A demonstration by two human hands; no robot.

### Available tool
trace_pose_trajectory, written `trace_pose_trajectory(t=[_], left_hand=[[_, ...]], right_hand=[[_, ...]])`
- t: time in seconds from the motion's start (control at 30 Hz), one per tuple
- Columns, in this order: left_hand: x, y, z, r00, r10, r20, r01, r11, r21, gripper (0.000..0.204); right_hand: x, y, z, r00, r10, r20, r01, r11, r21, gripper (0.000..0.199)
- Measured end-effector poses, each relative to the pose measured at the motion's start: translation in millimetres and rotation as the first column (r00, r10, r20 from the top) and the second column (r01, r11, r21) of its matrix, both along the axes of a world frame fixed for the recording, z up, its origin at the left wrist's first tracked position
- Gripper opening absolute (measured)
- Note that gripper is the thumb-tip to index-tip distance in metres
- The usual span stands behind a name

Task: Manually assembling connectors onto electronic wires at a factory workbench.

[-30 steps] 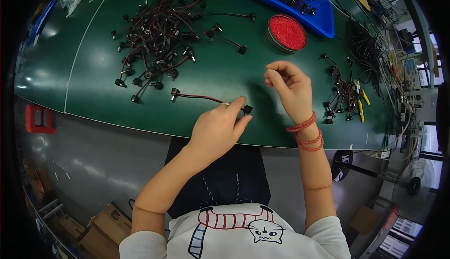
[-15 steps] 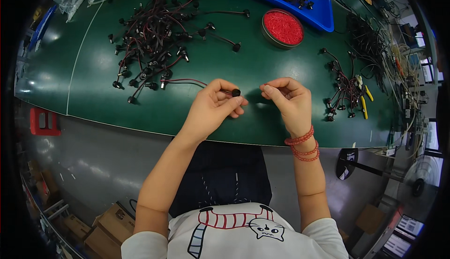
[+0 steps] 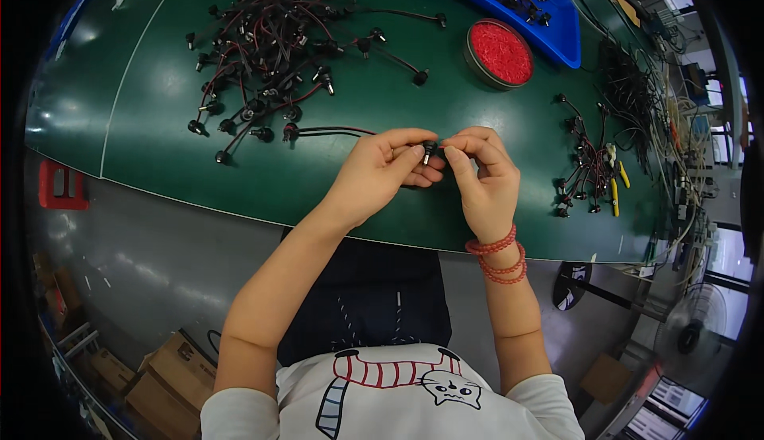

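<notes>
My left hand (image 3: pixel 390 165) pinches a black plug with a metal barrel tip (image 3: pixel 429 153). Its dark red and black cable (image 3: pixel 338 130) trails left to another plug at the edge of the pile. Close against it, my right hand (image 3: pixel 487 171) has thumb and forefinger pressed together at the plug's right side. A tiny reddish piece shows at those fingertips, mostly hidden by them. Beyond the hands, a round tin (image 3: pixel 477 64) holds many small red pieces (image 3: pixel 501 52).
A large tangle of plug cables (image 3: pixel 270 50) covers the left of the green table (image 3: pixel 151 153). At the back right stands a blue tray (image 3: pixel 563 30) with more cables. Yellow-handled pliers (image 3: pixel 616 193) lie by a smaller cable bunch (image 3: pixel 587 161); black wires (image 3: pixel 629 82) heap behind.
My left hand has moved right with the plug, and the plug has turned so its metal tip points down. The hands have come together, fingertips almost touching. The view has shifted slightly.
</notes>
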State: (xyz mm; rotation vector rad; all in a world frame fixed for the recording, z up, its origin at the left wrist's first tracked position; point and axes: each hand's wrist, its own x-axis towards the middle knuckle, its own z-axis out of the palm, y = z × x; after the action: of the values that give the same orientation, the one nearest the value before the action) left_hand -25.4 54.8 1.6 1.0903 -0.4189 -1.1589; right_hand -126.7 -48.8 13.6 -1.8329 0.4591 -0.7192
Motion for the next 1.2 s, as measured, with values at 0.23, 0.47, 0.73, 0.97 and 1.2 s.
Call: trace_pose_trajectory(t=[0.23, 0.47, 0.73, 0.97, 1.2], left_hand=[[-0.8, -0.4, -4.4, 0.999, 0.033, -0.001, -0.033, 0.998, -0.049, 0.024], [0.0, 0.1, -8.3, 0.998, 0.046, -0.033, -0.048, 0.997, -0.059, 0.024], [0.7, -0.6, -5.0, 0.998, 0.051, -0.049, -0.055, 0.996, -0.077, 0.024], [0.1, 0.8, -2.5, 0.997, 0.049, -0.057, -0.053, 0.995, -0.088, 0.024], [-2.0, 0.7, -3.8, 0.997, 0.07, -0.021, -0.071, 0.994, -0.081, 0.024]], right_hand=[[8.3, 5.2, -4.3, 0.997, -0.07, -0.017, 0.06, 0.936, -0.346, 0.008], [10.0, 6.8, -5.4, 0.997, -0.076, -0.016, 0.064, 0.912, -0.405, 0.009], [8.7, 6.4, -2.0, 0.998, -0.059, -0.016, 0.049, 0.928, -0.369, 0.008], [2.3, 4.3, -4.9, 0.993, 0.086, 0.082, -0.104, 0.964, 0.246, 0.006], [2.4, 5.0, -5.4, 0.994, 0.094, 0.064, -0.11, 0.935, 0.337, 0.005]])
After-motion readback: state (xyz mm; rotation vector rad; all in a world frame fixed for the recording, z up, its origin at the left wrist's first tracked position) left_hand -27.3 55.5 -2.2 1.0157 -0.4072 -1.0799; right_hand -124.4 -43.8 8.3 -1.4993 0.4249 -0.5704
